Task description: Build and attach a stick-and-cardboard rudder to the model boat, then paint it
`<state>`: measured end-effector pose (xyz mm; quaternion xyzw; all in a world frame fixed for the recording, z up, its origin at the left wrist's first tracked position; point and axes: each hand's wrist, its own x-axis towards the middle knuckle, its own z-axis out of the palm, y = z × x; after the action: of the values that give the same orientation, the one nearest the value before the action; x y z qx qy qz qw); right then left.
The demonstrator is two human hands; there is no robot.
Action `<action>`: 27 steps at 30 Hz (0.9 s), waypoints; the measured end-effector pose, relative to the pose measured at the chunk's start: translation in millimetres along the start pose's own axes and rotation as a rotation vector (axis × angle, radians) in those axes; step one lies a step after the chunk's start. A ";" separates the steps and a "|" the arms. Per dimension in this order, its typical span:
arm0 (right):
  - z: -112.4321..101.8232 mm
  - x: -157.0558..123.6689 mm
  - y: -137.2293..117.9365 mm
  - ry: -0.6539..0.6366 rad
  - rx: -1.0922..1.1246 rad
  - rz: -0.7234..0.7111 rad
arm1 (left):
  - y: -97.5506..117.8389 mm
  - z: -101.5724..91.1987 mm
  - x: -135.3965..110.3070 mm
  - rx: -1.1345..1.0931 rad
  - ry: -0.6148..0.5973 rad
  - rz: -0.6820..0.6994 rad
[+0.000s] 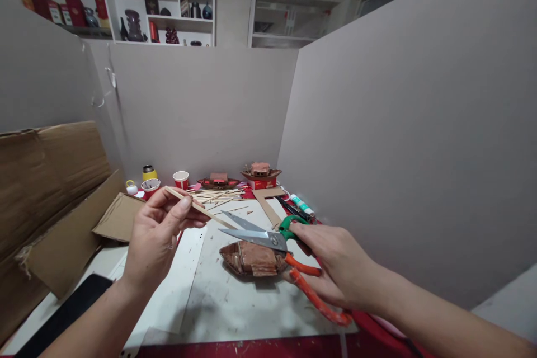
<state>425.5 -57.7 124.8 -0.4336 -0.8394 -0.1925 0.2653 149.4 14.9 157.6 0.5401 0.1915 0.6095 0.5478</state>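
My left hand (161, 229) pinches a thin flat wooden stick (197, 207) between thumb and fingers, its far end pointing right and down. In my right hand (335, 260) is a pair of scissors (255, 236) with green and orange-wrapped handles. The blades are spread, and the stick's far end reaches between or just beside them; contact I cannot tell. Below the blades, a small brown model boat (251, 260) with a reddish-brown canopy rests on the white board (235, 313). The scissors hide part of its right end.
Loose wooden sticks (218, 196) lie behind the board. Two more model boats, one dark (218, 180) and one on a red box (260, 170), stand at the back. Paper cups (180, 180), a yellow bottle (149, 173) and cardboard (67, 229) are leftward. A glue tube (302, 205) lies right.
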 end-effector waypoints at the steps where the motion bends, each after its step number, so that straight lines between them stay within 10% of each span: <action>1: -0.3 0.1 -0.2 -0.001 -0.010 -0.002 | 0.1 0.4 -0.2 -0.001 -0.003 -0.004; 27: 0.6 -0.8 -0.8 0.059 -0.050 -0.026 | 1.5 5.3 -3.1 0.050 0.051 0.008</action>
<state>425.1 -58.3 123.7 -0.4233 -0.8316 -0.2296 0.2766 152.8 9.7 159.2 0.5386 0.2187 0.6203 0.5266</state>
